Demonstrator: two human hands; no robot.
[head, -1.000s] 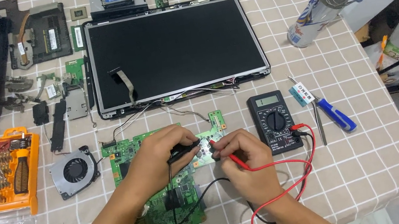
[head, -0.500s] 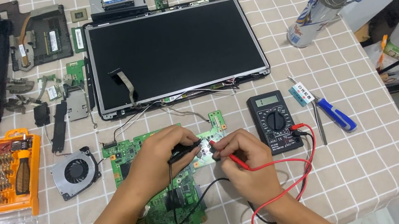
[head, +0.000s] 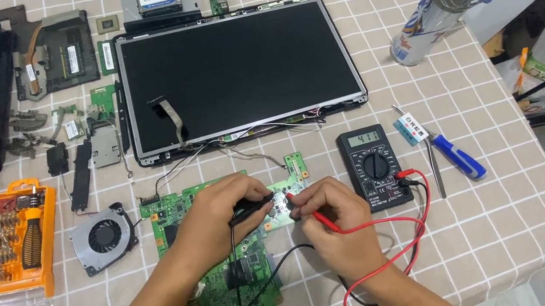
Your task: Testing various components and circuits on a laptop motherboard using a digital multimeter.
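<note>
A green laptop circuit board (head: 173, 217) lies on the checked tablecloth in front of me. My left hand (head: 216, 214) holds a black test probe (head: 252, 208) with its tip on the board's right part. My right hand (head: 332, 211) holds a red test probe (head: 324, 219), its tip touching the same area close to the black one. Red and black leads (head: 380, 223) run from the probes to a black multimeter (head: 372, 167) just right of my hands, its small display lit with digits.
A laptop screen panel (head: 236, 70) lies behind the board. A cooling fan (head: 104, 238), an orange screwdriver-bit case (head: 7, 242) and loose screws sit at left. A blue-handled screwdriver (head: 457, 155) and a can (head: 428, 23) are at right, near the table's edge.
Both hands stay on the board with the probes; nothing has visibly moved apart from a slight shift of the camera.
</note>
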